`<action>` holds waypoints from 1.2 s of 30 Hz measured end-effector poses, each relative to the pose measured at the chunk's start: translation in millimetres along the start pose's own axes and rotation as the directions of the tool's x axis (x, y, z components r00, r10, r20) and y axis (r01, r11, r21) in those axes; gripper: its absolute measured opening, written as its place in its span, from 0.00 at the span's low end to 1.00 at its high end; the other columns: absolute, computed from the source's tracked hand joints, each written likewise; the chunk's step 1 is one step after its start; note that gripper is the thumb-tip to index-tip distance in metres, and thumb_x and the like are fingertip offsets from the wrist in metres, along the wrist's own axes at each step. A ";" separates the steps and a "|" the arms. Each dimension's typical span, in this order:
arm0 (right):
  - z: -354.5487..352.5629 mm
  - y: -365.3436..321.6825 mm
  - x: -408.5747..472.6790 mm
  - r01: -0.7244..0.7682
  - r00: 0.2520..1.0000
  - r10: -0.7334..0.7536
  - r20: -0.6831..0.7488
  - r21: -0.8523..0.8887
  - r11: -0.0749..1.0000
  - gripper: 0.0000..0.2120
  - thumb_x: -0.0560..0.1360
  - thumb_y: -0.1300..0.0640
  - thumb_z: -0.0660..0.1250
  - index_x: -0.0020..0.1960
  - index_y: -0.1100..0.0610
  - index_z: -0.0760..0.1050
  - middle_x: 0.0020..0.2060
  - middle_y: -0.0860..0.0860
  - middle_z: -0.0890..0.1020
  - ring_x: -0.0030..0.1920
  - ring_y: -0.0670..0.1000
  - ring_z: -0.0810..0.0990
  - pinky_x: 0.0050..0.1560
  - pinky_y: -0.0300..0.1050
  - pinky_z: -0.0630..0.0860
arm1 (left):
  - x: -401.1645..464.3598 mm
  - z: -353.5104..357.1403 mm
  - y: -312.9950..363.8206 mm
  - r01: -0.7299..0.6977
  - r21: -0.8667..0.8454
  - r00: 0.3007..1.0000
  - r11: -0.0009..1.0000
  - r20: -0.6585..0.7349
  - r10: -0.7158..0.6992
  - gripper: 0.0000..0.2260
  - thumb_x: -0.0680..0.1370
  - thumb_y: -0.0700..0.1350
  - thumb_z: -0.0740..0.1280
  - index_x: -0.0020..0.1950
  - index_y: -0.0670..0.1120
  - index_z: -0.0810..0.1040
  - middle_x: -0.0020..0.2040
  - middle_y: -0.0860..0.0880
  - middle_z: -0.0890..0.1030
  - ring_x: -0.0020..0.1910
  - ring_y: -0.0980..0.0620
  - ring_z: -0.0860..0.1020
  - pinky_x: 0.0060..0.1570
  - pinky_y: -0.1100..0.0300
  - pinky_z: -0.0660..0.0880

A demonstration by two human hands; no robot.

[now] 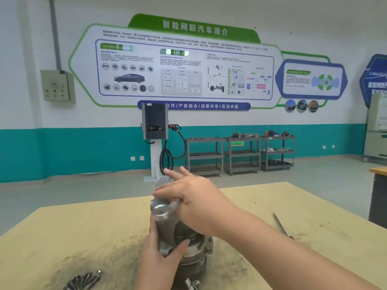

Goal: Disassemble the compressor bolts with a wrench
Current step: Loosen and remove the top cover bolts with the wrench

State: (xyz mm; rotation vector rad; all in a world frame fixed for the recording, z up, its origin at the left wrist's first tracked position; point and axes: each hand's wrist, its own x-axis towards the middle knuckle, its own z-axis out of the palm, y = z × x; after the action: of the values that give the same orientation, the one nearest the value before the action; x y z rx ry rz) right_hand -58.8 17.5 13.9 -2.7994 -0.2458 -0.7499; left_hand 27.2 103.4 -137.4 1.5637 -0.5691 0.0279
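Compressor (167,231) upright mid-table (83,237), well in from its edges. Left hand (161,256) grips its lower body; right hand (194,201) flat-fingered on top. Loose bolts (83,280) near-left of compressor; slim tool (280,226) well right

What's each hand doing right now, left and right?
Left hand: grips the lower part of the upright compressor, fingers curled round it.
Right hand: rests on the compressor's upper part, fingers straight; no wrench in it.
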 end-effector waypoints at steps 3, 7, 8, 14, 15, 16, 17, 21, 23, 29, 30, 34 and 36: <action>3.2 -16.6 43.1 -0.017 0.973 0.078 0.219 -0.267 0.964 0.19 0.77 0.61 0.60 0.66 0.54 0.75 0.63 0.56 0.78 0.68 0.59 0.71 0.63 0.54 0.72 | 4.2 -1.3 -2.9 0.006 0.029 1.000 1.000 0.009 -0.006 0.49 0.69 0.45 0.79 0.80 0.58 0.51 0.71 0.56 0.72 0.71 0.52 0.69 0.57 0.62 0.67; -1.4 -19.7 74.4 0.035 0.898 0.091 0.430 -0.276 0.960 0.13 0.78 0.62 0.60 0.59 0.63 0.78 0.43 0.55 0.80 0.43 0.56 0.77 0.39 0.43 0.74 | 11.4 -6.8 -6.2 0.029 0.022 1.000 0.999 0.010 -0.029 0.48 0.67 0.43 0.80 0.79 0.57 0.56 0.71 0.54 0.74 0.70 0.50 0.72 0.61 0.60 0.69; -3.3 -18.1 79.1 0.027 0.875 0.099 0.474 -0.252 0.967 0.12 0.79 0.62 0.59 0.58 0.62 0.77 0.41 0.53 0.78 0.42 0.54 0.76 0.37 0.42 0.73 | 12.3 -8.2 -6.1 0.027 0.012 1.000 1.000 0.007 -0.027 0.47 0.67 0.42 0.80 0.79 0.57 0.57 0.70 0.54 0.75 0.69 0.50 0.72 0.63 0.58 0.69; 5.2 -14.9 81.7 0.041 0.882 0.108 0.458 -0.304 0.952 0.14 0.79 0.61 0.57 0.61 0.61 0.75 0.44 0.54 0.79 0.47 0.56 0.77 0.43 0.46 0.75 | 7.8 -7.6 -3.4 0.018 -0.030 1.000 0.999 0.006 -0.018 0.46 0.69 0.43 0.79 0.79 0.58 0.56 0.61 0.62 0.74 0.61 0.60 0.71 0.60 0.62 0.68; 6.2 -14.5 78.0 0.055 0.893 0.097 0.439 -0.320 0.946 0.17 0.79 0.61 0.56 0.66 0.60 0.73 0.54 0.56 0.80 0.56 0.58 0.77 0.54 0.49 0.76 | 6.6 -7.1 -2.0 0.019 -0.030 1.000 0.999 0.004 -0.019 0.46 0.69 0.43 0.79 0.79 0.58 0.56 0.60 0.63 0.73 0.61 0.61 0.70 0.60 0.63 0.68; 6.9 -13.9 74.7 0.060 0.904 0.088 0.419 -0.328 0.943 0.20 0.78 0.63 0.56 0.70 0.58 0.70 0.64 0.57 0.77 0.67 0.58 0.72 0.67 0.54 0.69 | 5.4 -6.5 -0.3 0.021 -0.023 1.000 1.000 0.003 -0.021 0.46 0.69 0.43 0.79 0.79 0.57 0.56 0.61 0.62 0.74 0.61 0.61 0.70 0.59 0.63 0.68; 5.3 -14.5 72.0 0.081 0.916 0.069 0.396 -0.349 0.933 0.24 0.77 0.65 0.56 0.72 0.57 0.66 0.70 0.57 0.72 0.74 0.56 0.63 0.74 0.56 0.57 | 4.2 -5.9 1.1 0.018 -0.010 1.000 1.000 0.000 -0.018 0.46 0.68 0.42 0.79 0.79 0.56 0.57 0.61 0.61 0.74 0.62 0.61 0.71 0.59 0.63 0.68; -23.0 -29.1 70.9 0.275 0.957 -0.179 0.230 -0.506 0.818 0.30 0.75 0.70 0.55 0.74 0.52 0.63 0.71 0.52 0.71 0.78 0.51 0.53 0.76 0.56 0.43 | 1.9 -2.7 1.1 -0.011 0.051 0.999 0.999 -0.041 0.013 0.45 0.66 0.39 0.80 0.78 0.53 0.62 0.61 0.57 0.79 0.56 0.62 0.74 0.54 0.74 0.68; -46.8 -31.1 66.5 0.303 0.945 -0.325 0.011 -0.394 0.868 0.27 0.76 0.68 0.56 0.72 0.49 0.67 0.63 0.49 0.78 0.69 0.51 0.69 0.68 0.54 0.63 | 2.3 -3.0 -0.1 -0.036 0.084 0.997 0.996 -0.065 0.042 0.45 0.65 0.41 0.80 0.78 0.53 0.63 0.60 0.57 0.81 0.55 0.60 0.76 0.49 0.80 0.68; -29.2 61.2 -10.8 -0.319 0.709 0.547 -0.445 0.490 0.812 0.11 0.80 0.52 0.59 0.62 0.48 0.69 0.38 0.43 0.78 0.28 0.43 0.71 0.30 0.42 0.69 | -9.5 -7.4 7.0 -0.234 0.141 0.949 0.962 -0.182 0.258 0.36 0.67 0.44 0.80 0.66 0.68 0.66 0.64 0.62 0.75 0.64 0.53 0.75 0.65 0.53 0.72; -11.0 83.6 -29.4 -0.510 0.624 0.717 -0.312 0.532 0.676 0.11 0.80 0.54 0.61 0.62 0.51 0.68 0.39 0.47 0.78 0.29 0.46 0.71 0.30 0.42 0.68 | -11.4 -7.5 8.4 -0.254 0.133 0.936 0.958 -0.214 0.278 0.37 0.67 0.43 0.79 0.64 0.71 0.65 0.64 0.64 0.74 0.64 0.54 0.74 0.64 0.53 0.71; 56.9 143.4 -85.5 -0.872 0.396 0.918 0.015 0.319 0.371 0.13 0.75 0.64 0.58 0.59 0.61 0.71 0.34 0.52 0.73 0.32 0.51 0.72 0.30 0.42 0.62 | -11.4 -11.1 11.9 -0.361 0.161 0.874 0.919 -0.286 0.393 0.32 0.68 0.53 0.79 0.64 0.73 0.67 0.61 0.68 0.74 0.61 0.62 0.74 0.57 0.64 0.70; 73.7 160.0 -93.3 -0.912 0.393 0.918 0.049 0.146 0.382 0.15 0.74 0.68 0.56 0.57 0.60 0.74 0.35 0.52 0.74 0.37 0.53 0.74 0.30 0.42 0.63 | -8.7 -12.1 15.8 -0.439 0.259 0.791 0.860 -0.342 0.507 0.21 0.69 0.60 0.73 0.61 0.60 0.76 0.52 0.59 0.78 0.52 0.64 0.76 0.51 0.71 0.70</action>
State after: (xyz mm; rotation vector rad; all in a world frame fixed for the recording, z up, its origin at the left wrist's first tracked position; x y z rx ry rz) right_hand -68.7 -125.7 -124.3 -2.1833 1.1613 -0.4271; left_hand 17.7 118.2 -124.8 1.4803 -0.6296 0.7874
